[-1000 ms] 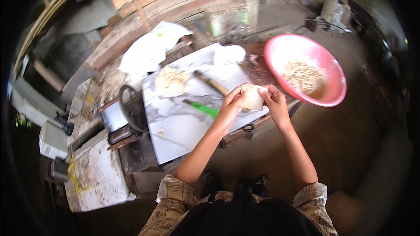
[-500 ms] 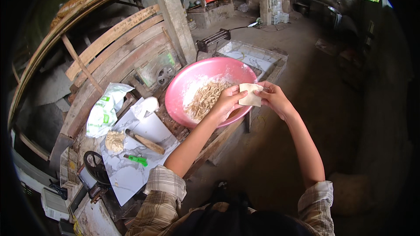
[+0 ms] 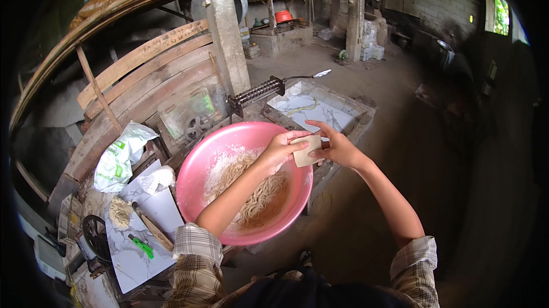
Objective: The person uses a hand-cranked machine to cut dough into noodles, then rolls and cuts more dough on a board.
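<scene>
Above the far right rim of the pink bowl (image 3: 194, 165), both hands meet on a flat pale dough sheet (image 3: 306, 152). Left hand (image 3: 281, 147) is closed on the sheet's left edge, fingers curled over it. Right hand (image 3: 337, 147) grips the right edge, thumb on top, other fingers spread behind; a dark ring shows on one finger. Sheet sits between the two hands, held in the air over the bowl rim, tilted slightly. Bowl holds a heap of pale noodle strands (image 3: 260, 194) with loose flour (image 3: 223, 168) on its left inner wall. Left forearm crosses over the bowl's contents. Left of the bowl: a marble-pattern board (image 3: 137, 251) with a wooden rolling pin (image 3: 154, 231), a green-handled tool (image 3: 140, 245) and a small dough lump (image 3: 120, 212) on it. Far left of that, a white-and-green plastic bag (image 3: 120, 156) leans against wooden planks (image 3: 143, 74). Just beyond the bowl, a dark ridged roller with a crank (image 3: 257, 92) stands beside a wooden post (image 3: 226, 34). Right of the roller, a shallow tray lined with marbled sheet (image 3: 314, 108) sits just past the hands. Dirt floor (image 3: 354, 216) runs below and to the right. Plaid sleeves (image 3: 197, 245) show at the near edge.
</scene>
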The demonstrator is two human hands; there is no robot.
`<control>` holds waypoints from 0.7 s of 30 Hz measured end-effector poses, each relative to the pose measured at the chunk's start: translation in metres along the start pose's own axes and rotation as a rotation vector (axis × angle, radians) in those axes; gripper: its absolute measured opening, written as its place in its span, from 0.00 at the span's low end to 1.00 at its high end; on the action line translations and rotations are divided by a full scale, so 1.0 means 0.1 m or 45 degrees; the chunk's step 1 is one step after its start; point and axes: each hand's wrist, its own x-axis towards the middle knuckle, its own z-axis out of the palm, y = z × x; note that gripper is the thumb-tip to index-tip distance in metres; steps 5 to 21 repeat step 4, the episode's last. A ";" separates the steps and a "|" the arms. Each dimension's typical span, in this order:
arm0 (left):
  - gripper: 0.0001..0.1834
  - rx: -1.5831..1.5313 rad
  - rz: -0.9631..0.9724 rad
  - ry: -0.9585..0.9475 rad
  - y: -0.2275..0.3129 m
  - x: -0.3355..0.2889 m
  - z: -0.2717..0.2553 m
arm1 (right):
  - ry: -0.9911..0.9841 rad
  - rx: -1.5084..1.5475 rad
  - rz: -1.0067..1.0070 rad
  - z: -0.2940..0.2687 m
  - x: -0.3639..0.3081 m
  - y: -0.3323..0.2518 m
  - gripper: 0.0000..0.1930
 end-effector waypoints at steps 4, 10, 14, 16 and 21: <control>0.28 0.113 -0.042 0.095 0.09 0.45 -0.23 | -0.037 -0.227 -0.149 -0.25 0.55 0.21 0.42; 0.28 0.113 -0.042 0.095 0.09 0.45 -0.23 | -0.037 -0.227 -0.149 -0.25 0.55 0.21 0.42; 0.28 0.113 -0.042 0.095 0.09 0.45 -0.23 | -0.037 -0.227 -0.149 -0.25 0.55 0.21 0.42; 0.28 0.113 -0.042 0.095 0.09 0.45 -0.23 | -0.037 -0.227 -0.149 -0.25 0.55 0.21 0.42; 0.28 0.113 -0.042 0.095 0.09 0.45 -0.23 | -0.037 -0.227 -0.149 -0.25 0.55 0.21 0.42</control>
